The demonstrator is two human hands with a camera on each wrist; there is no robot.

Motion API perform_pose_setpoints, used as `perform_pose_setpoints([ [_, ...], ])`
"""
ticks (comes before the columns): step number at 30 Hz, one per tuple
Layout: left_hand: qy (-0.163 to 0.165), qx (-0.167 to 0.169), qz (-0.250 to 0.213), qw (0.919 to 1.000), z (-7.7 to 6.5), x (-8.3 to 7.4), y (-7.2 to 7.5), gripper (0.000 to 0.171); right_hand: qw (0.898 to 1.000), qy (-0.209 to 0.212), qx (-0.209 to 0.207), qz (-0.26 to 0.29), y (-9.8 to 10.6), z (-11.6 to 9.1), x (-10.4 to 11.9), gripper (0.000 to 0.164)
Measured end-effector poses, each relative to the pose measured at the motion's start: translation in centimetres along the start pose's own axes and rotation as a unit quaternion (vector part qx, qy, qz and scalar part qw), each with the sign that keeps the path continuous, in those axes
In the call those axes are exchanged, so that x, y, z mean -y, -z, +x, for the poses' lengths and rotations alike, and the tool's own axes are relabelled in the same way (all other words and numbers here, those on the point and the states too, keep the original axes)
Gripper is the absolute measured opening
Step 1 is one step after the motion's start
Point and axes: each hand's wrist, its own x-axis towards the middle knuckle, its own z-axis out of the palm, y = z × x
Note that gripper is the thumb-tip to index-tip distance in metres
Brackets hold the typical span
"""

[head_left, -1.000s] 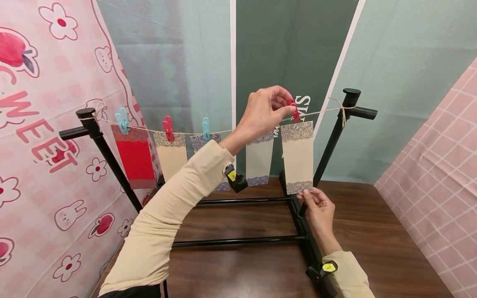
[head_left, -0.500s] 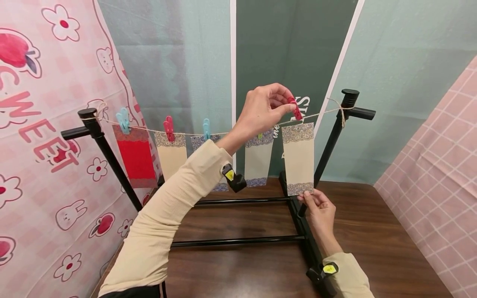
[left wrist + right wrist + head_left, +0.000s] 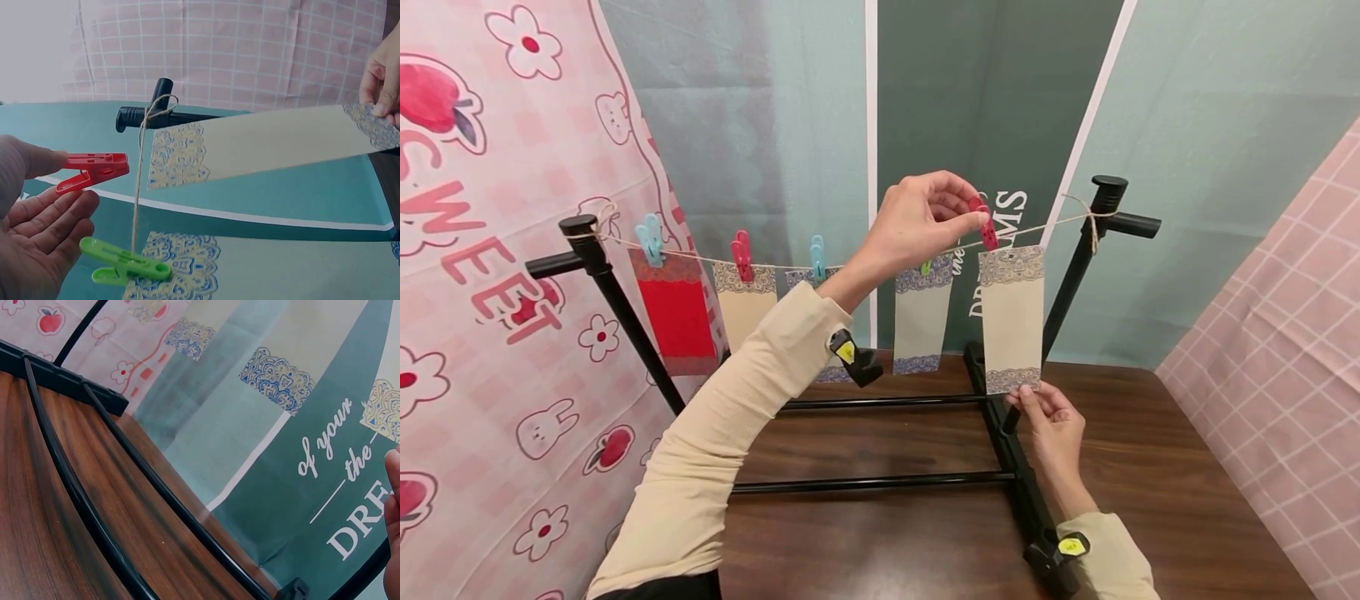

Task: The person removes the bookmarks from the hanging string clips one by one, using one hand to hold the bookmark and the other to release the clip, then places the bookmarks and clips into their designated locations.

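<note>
Left hand (image 3: 919, 218) pinching clothespin (image 3: 103, 166), right hand (image 3: 1056, 432) holding card (image 3: 1012, 325)

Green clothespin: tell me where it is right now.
In the left wrist view, the green clothespin sits at lower left, clipping a blue-patterned card to the string, below the red clothespin held by the left hand.

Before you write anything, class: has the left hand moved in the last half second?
Yes, slightly: in the head view, the left hand has shifted leftward, away from the right-hand post.
</note>
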Motion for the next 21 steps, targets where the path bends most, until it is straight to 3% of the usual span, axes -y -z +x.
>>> perform_pose_setpoints([
  [12, 0.025, 0.012, -0.036, 0.999, -0.6, 0.2, 0.9, 0.018, 0.999, 0.02, -0.013, -0.046, 0.6, -0.1, 0.5, 0.017],
  [21, 0.012, 0.0, -0.08, 0.9967, -1.5, 0.5, 2.0, 0.018, 0.999, 0.023, -0.01, -0.035, 0.9, -0.4, 0.7, 0.015],
])
